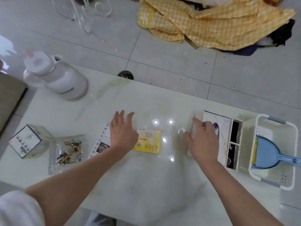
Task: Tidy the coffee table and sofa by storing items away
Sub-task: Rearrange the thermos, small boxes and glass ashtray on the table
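Fingers of the left hand point(122, 132) are spread and nearly straight, palm down over the tabletop point(146, 176), holding nothing; the hand's edge overlaps the left side of a yellow box point(150, 142) and covers part of a printed white leaflet point(101, 141) at centre frame. Fingers of the right hand point(202, 141) are also loosely extended, lying against the left wall and top of a compartmented organiser box point(218, 126) at right of centre; no curl around it shows. Just right of the organiser sits a white basket point(291, 128) with a blue dustpan point(267, 154) inside. At lower left stand a glass ashtray point(66, 152) with butts and a small carton point(29, 141); a white jug point(58, 75) stands at upper left. Between the hands and toward the near edge the tabletop is bare and glossy.
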